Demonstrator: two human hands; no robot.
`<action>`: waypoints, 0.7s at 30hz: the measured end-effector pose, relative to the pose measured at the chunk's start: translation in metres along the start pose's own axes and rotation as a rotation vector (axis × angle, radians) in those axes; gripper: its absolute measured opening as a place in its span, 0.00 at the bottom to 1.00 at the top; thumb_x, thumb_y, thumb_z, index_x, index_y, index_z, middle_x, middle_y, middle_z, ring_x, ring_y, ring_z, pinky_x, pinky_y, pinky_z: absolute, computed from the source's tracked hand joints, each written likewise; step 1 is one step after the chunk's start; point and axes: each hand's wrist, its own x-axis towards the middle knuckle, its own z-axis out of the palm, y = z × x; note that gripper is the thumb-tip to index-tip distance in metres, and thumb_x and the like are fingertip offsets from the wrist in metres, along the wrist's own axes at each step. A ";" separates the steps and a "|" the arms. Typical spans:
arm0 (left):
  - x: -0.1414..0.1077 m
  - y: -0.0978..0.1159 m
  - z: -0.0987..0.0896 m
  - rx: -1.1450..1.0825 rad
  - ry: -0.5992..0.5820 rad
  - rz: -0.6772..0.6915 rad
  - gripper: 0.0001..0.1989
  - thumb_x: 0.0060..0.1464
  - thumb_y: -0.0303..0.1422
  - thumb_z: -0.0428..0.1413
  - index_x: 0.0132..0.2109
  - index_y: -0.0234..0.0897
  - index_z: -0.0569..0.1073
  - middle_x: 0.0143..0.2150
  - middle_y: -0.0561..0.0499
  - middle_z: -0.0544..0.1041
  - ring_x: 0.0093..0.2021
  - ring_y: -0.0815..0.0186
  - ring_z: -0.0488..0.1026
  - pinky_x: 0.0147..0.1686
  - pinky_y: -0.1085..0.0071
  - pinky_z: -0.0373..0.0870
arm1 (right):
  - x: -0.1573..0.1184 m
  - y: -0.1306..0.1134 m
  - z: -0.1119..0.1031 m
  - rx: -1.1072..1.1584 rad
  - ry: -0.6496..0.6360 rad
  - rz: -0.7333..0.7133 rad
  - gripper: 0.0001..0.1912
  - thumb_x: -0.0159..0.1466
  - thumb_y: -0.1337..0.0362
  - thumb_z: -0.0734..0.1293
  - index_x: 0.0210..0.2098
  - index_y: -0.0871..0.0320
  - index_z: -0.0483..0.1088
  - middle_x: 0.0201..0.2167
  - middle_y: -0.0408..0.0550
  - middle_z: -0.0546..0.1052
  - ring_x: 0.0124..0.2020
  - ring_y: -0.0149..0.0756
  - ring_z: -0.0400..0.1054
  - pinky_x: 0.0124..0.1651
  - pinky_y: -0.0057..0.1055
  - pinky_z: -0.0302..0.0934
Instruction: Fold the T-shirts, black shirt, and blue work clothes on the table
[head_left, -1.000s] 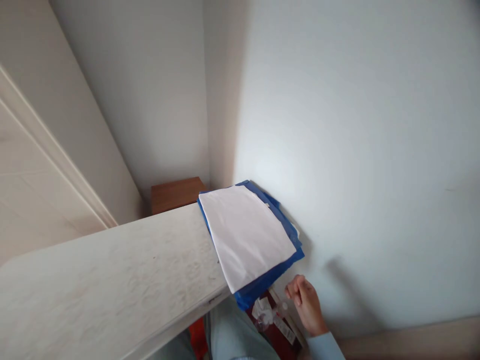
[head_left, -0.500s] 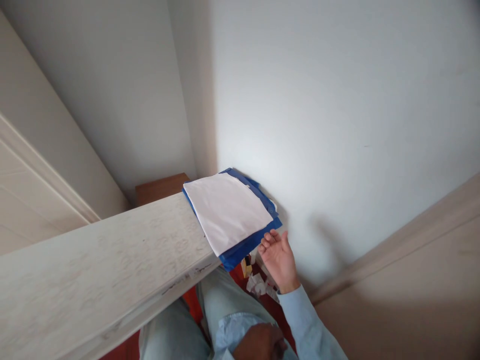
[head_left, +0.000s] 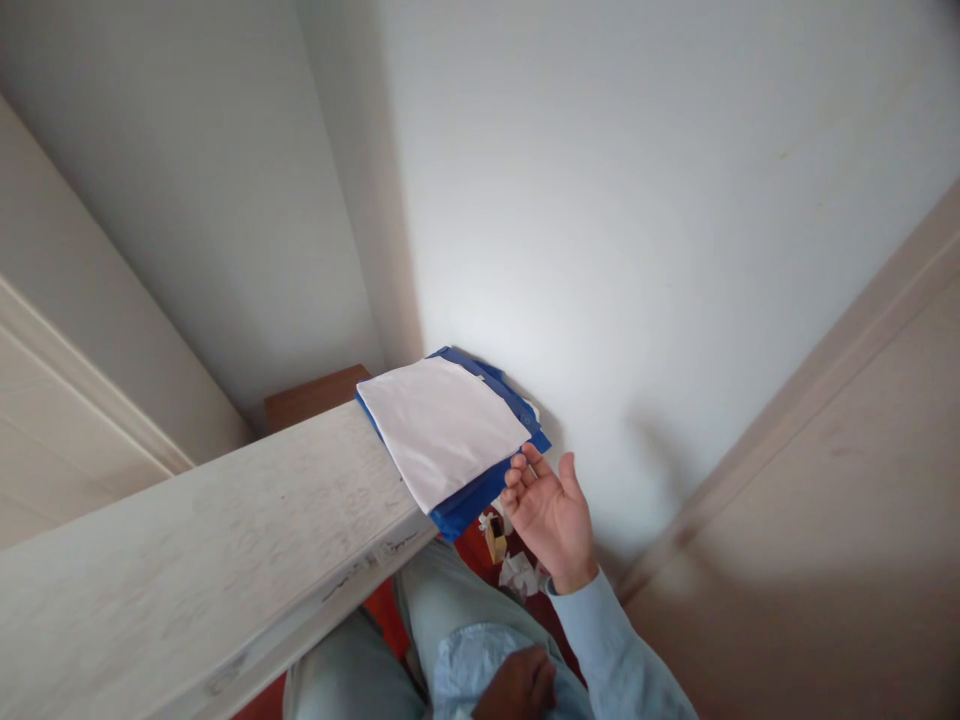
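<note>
Hovering beside white cloth (head_left: 442,430), right hand (head_left: 551,515); scrawl (head_left: 349,577) on table (head_left: 225,540) unreadable.

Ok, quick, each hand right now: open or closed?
Left hand: low in view, looks curled; whether it holds anything can't be told.
Right hand: open, palm up, empty, near the flat stack of white and blue cloth.

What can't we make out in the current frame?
All head view:
- Blue layers: number unclear, mostly hidden under the white sheet.
- Right hand: fingertip contact with the blue layers unclear, angle hides any gap.
- Left hand: grip unclear, curled fingers hide it; bottom edge crops the arm.
- Marks on the ledge's front: too small, blurred.
</note>
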 end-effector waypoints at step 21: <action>-0.069 0.038 -0.072 -0.437 0.664 0.015 0.17 0.65 0.42 0.49 0.32 0.38 0.75 0.31 0.48 0.79 0.34 0.62 0.75 0.36 0.69 0.68 | -0.013 0.039 0.010 -0.118 -0.065 0.085 0.10 0.63 0.53 0.72 0.36 0.52 0.77 0.25 0.39 0.61 0.26 0.29 0.54 0.31 0.28 0.57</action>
